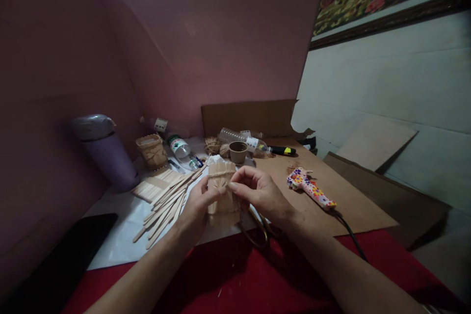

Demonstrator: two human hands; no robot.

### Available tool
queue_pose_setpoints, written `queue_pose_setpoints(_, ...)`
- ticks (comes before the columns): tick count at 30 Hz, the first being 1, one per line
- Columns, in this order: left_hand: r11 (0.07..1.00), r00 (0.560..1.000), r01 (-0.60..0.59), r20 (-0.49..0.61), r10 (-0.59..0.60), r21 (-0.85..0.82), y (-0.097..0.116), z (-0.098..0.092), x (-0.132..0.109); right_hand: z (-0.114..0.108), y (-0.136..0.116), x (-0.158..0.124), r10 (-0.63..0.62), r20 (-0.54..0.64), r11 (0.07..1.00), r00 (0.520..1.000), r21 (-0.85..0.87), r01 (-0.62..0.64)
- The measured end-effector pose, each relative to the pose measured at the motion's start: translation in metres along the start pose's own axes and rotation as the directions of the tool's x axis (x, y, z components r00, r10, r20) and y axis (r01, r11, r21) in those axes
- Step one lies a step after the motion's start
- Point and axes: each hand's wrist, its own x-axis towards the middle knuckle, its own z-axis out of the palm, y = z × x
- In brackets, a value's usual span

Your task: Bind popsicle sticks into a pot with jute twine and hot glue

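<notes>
In front of me a small holder made of craft sticks (223,206), with twine around its top and bottom, stands upright between my hands. My left hand (200,201) is wrapped around its left side, the thumb lying across the front. At its right front edge my right hand (259,191) has thumb and forefinger pinched together; whatever is between the fingertips is too small to make out. Just below my right hand lie scissors (260,235) with brass-coloured handles, partly covered by the hand.
Loose craft sticks (167,208) fan out at left, near a purple tumbler (110,159) and a finished-looking stick pot (151,152). Behind stand a small brown pot (238,152) and plastic bottles (179,147). A flowered glue gun (311,189) with a cord rests on cardboard (353,218) at right.
</notes>
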Motion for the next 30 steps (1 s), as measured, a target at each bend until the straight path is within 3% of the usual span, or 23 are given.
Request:
queue_pose_setpoints(6,0.999,0.999,-0.029,-0.036,0.030,0.026,0.0008,0.0011,0.0000,0.0008,0.0023,-0.0009,-0.038,-0.011,0.998,0.999,-0.048,0.037)
queue_pose_setpoints(19,0.993,0.997,-0.075,0.014,0.074,0.088,-0.0048,-0.0047,0.0028,0.0032,0.0031,-0.0051,-0.122,-0.049,0.974,0.991,-0.200,0.110)
queue_pose_setpoints(30,0.998,0.998,-0.034,0.046,0.032,0.044,0.0011,-0.0004,-0.0023,0.0038,0.0037,-0.0070,-0.112,-0.039,0.982,0.993,-0.154,0.105)
